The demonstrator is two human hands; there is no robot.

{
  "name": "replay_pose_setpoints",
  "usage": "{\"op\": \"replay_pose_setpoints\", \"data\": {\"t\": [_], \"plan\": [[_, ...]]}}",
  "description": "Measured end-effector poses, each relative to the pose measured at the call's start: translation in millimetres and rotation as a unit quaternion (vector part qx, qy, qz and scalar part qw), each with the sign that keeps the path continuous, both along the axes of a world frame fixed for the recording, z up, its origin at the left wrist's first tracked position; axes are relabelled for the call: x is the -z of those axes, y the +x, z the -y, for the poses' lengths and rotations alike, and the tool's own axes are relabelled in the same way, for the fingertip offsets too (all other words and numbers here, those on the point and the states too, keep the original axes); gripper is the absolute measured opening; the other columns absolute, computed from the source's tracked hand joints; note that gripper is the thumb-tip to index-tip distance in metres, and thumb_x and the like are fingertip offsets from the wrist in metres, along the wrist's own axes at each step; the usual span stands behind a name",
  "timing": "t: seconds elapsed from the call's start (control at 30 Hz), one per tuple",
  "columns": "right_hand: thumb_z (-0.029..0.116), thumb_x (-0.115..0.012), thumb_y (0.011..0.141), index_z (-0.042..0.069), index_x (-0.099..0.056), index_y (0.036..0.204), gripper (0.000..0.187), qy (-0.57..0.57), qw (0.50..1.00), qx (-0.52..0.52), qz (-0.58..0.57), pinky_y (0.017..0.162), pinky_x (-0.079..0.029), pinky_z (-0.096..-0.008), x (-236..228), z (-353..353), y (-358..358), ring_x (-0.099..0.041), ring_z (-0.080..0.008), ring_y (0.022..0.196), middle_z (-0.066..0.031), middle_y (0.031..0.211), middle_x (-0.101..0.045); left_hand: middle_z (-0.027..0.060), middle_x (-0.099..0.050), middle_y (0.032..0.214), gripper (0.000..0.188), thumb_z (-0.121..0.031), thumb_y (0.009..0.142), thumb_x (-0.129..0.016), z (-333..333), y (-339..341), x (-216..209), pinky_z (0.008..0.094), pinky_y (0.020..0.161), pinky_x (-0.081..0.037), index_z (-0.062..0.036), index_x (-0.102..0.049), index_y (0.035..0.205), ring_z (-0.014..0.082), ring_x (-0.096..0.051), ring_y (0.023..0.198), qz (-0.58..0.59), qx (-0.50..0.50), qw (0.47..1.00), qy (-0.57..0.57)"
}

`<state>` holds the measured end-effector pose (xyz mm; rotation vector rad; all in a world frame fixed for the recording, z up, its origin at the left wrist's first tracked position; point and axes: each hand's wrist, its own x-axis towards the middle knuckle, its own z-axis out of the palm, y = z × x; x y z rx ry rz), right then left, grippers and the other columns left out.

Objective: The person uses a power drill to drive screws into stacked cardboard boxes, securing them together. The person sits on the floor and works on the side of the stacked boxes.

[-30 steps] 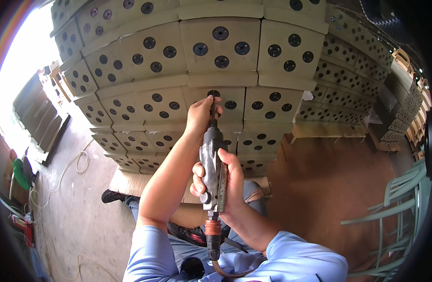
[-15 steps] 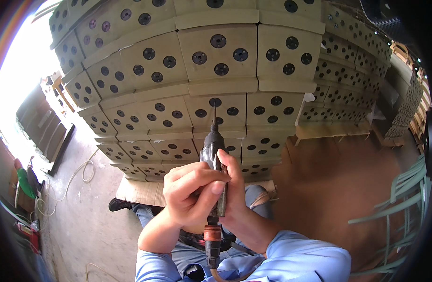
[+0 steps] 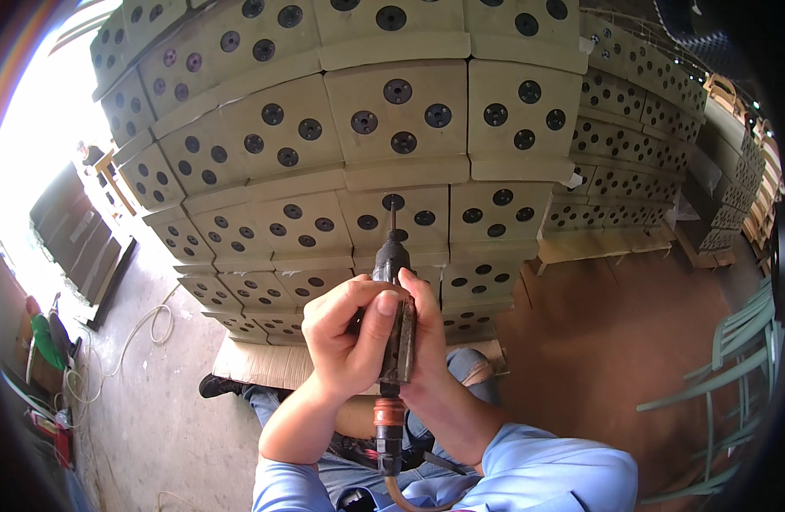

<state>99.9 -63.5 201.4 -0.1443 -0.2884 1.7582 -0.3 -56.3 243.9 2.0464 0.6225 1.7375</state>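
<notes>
Both hands are wrapped round a dark inline air screwdriver (image 3: 393, 256), held out from my body with its thin bit pointing at the stack. My left hand (image 3: 348, 328) closes on its body from the left, thumb along the side. From the right, my right hand (image 3: 422, 328) grips the same body, with a finger reaching up near the nose. A long metal lever (image 3: 399, 346) shows between the hands. Behind them, an orange-brown coupling (image 3: 389, 412) joins the hose. The bit tip overlaps a black round disc (image 3: 393, 202) on an olive panel (image 3: 352, 247); contact cannot be made out.
Olive panels with black discs rise in a tall stack (image 3: 392, 171) before me, on a cardboard-covered base (image 3: 260, 363). More stacks on a wooden pallet (image 3: 606, 249) stand to the right. Green curved metal frames (image 3: 734, 367) lie at far right. A pale hose (image 3: 119, 350) trails across the left floor.
The stack sits slightly lower in view. The screwdriver's nose is also a little lower, and my left hand's fingers and thumb have shifted up along the body. Both hands keep hold.
</notes>
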Motion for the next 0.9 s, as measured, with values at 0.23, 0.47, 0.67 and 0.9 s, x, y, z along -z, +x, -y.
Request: {"op": "replay_pose_setpoints", "data": {"t": [0.23,0.47,0.67,0.9], "plan": [[0.045,-0.057,0.101,0.013,-0.054,0.102,0.032,-0.021,0.999,-0.022,0.031,0.056,-0.05,-0.0338,5,-8,3,-0.063,-0.0224,0.059,-0.0086,0.081,-0.065,0.0003,-0.051,0.075,0.017,-0.013,0.105,-0.052,-22,-9,21,0.0216,0.056,-0.041,-0.0002,-0.06,0.113,0.0073,-0.047,0.063,0.346,0.113,0.887,-0.285],[0.046,-0.058,0.1,0.015,-0.054,0.101,0.032,-0.009,0.999,-0.042,-0.019,0.056,-0.046,-0.0348,5,-12,-2,-0.06,-0.0226,0.057,-0.0101,0.08,-0.061,0.0185,-0.065,0.107,0.017,0.006,0.097,-0.05,-74,-57,177,0.0388,0.088,-0.058,0.0021,-0.055,0.112,0.0278,-0.065,0.095,0.454,0.045,0.76,-0.462],[0.043,-0.056,0.1,0.008,-0.053,0.109,0.036,0.001,0.969,-0.12,0.216,0.05,-0.05,-0.0322,58,19,37,-0.062,-0.0214,0.054,-0.0121,0.082,-0.063,0.0267,-0.063,0.12,0.025,0.009,0.095,-0.052,-66,-71,247,0.0465,0.104,-0.055,0.0041,-0.054,0.119,0.0402,-0.063,0.117,0.495,0.072,0.724,-0.475],[0.023,-0.073,0.088,0.004,-0.043,0.126,0.051,0.059,0.897,-0.137,0.417,0.052,-0.054,-0.0285,119,84,78,-0.061,-0.0137,0.064,-0.0083,0.084,-0.058,0.0213,-0.069,0.114,0.02,0.0,0.097,-0.064,-73,-41,175,0.0364,0.095,-0.06,0.0038,-0.057,0.115,0.0302,-0.07,0.107,0.445,0.112,0.779,-0.428]]}}
